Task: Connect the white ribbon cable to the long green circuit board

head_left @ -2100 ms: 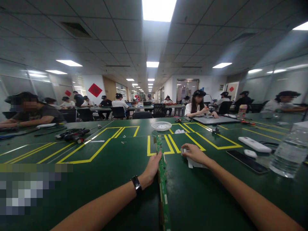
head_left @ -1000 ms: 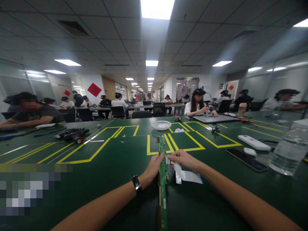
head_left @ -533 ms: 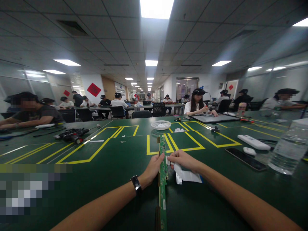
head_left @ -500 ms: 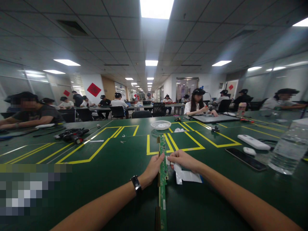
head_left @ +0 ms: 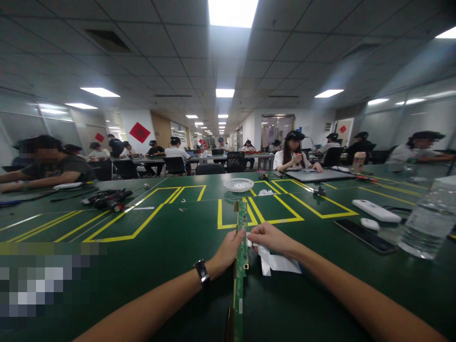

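Note:
A long, narrow green circuit board [head_left: 241, 280] stretches away from me over the dark green table. Wrapped round its middle is my left hand [head_left: 228, 247], thumb on the board's face and a watch at the wrist. Brown strips show along the board's left edge. My right hand [head_left: 269, 237] pinches the end of a white flat ribbon cable [head_left: 283, 262] close against the board's right side. The rest of that cable hangs folded below the hand, with a blue end. Whether its tip sits in a connector I cannot tell.
Beyond the board sits a white basket [head_left: 238, 184] beside crumpled white paper [head_left: 266, 192]. To the right lie a phone [head_left: 365, 235], a white device [head_left: 375, 210] and a clear water bottle [head_left: 425, 223]. A black power tool [head_left: 109, 199] rests at left. Several people sit around.
The board's near end has swung slightly left. Both hands keep almost the same place and grip, and the ribbon cable has shifted a little.

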Motion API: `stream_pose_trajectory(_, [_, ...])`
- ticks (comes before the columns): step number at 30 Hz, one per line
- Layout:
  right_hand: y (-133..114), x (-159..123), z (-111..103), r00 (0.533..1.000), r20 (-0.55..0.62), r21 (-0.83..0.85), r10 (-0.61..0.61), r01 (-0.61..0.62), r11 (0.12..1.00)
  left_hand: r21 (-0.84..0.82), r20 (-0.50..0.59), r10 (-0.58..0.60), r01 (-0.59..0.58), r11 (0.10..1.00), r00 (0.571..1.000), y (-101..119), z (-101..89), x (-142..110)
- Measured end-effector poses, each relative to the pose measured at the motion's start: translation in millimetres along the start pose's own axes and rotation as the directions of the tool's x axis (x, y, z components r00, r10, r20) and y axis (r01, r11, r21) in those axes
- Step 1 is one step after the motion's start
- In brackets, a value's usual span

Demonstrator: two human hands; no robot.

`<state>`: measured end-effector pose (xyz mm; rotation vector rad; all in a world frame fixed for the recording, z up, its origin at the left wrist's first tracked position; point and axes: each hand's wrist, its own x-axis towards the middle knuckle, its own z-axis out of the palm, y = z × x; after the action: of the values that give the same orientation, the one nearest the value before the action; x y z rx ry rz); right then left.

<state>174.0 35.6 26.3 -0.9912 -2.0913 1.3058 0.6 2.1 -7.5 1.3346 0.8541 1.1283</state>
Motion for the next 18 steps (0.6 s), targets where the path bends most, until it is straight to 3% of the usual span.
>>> stream_pose_trajectory(11, [7.9,1.2,1.4,0.999,-0.008,-0.011,-0.052,0.052,0.999,0.02,0.032,0.027,-0.027,0.999,0.999,10.1,3.7,-5.7])
stream_pose_trajectory(18, [7.3,2.0,1.8,0.996,-0.03,-0.031,-0.078,0.077,0.997,0.041,0.066,0.029,-0.032,0.999,0.997,5.7,1.4,-4.3])
